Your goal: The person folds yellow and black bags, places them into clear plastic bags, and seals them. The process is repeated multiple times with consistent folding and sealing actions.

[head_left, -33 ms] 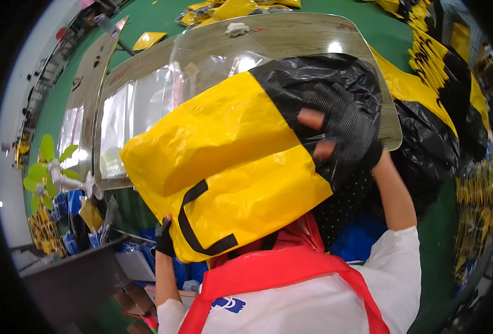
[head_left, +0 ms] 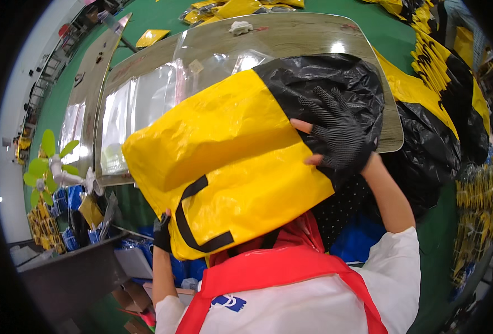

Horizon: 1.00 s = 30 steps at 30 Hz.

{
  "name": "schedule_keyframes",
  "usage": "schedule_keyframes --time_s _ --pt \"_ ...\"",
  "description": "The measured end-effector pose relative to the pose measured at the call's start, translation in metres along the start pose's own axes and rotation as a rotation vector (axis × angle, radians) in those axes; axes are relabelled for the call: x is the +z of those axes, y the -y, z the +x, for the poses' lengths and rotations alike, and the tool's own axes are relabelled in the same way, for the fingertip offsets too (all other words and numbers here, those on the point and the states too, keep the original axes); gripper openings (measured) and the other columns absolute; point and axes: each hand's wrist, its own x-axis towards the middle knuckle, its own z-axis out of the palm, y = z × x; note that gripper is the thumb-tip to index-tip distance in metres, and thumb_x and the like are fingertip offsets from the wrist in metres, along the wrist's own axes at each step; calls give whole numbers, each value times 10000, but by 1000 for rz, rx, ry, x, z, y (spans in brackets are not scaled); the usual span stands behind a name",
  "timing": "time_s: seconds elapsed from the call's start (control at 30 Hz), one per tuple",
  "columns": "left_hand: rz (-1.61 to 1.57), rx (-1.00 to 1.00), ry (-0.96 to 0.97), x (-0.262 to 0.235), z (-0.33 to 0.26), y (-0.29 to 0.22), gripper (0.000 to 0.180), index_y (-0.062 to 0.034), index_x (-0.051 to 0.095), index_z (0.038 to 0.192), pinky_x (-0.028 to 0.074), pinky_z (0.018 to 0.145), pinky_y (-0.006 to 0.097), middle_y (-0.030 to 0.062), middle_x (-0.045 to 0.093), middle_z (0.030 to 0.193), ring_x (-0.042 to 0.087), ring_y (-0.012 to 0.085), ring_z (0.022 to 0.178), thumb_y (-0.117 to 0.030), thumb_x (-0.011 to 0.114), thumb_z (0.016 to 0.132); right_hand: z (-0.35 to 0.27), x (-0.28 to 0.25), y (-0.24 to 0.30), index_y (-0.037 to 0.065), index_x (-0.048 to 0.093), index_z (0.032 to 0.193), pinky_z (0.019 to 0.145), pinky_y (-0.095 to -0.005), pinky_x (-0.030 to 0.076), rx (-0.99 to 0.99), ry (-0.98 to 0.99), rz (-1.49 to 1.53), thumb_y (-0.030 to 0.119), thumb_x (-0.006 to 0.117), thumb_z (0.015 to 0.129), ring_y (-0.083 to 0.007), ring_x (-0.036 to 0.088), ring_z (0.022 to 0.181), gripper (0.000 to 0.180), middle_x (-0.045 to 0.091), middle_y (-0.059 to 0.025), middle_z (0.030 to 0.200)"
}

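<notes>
A large yellow bag with a black end section lies across the near part of the table and over my lap. A black strap handle is sewn to its yellow side. My right hand, in a dark ribbed glove with some bare fingertips, rests spread on the black section, close to the seam with the yellow. At the lower left edge of the bag, my left hand, also in a dark glove, pinches the yellow material; most of its fingers are hidden behind it.
Clear plastic bags cover the left part of the wood-look table, with a crumpled white scrap at its far edge. More yellow and black bags hang on the right. A green-bladed fan stands at left.
My right hand, blurred before, has shifted slightly on the black section, and its fingers now show spread. The bag and my left hand have barely moved.
</notes>
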Motion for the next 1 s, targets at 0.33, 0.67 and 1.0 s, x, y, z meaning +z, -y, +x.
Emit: schedule_keyframes --time_s 0.33,0.67,1.0 --pt "1403 1145 -479 125 -21 -192 687 -51 247 1407 202 1072 473 202 251 1446 256 412 1307 -378 512 864 -67 -26 25 133 424 1327 1040 -512 253 -142 81 400 550 714 617 -399 354 1238 873 390 -185 1338" --pt "1260 1774 446 332 53 -235 543 -128 527 1241 355 953 471 141 587 1078 503 375 1044 -456 564 809 -135 3 59 139 656 901 949 -510 368 17 -247 -23 135 608 773 -274 587 920 137 640 -92 897" --pt "1484 1791 889 405 69 -171 637 -74 450 1298 345 1002 404 164 466 1298 466 326 1174 -442 604 801 75 -39 -26 125 657 1024 805 -410 468 324 555 -61 481 534 805 -339 607 875 436 632 -165 1011"
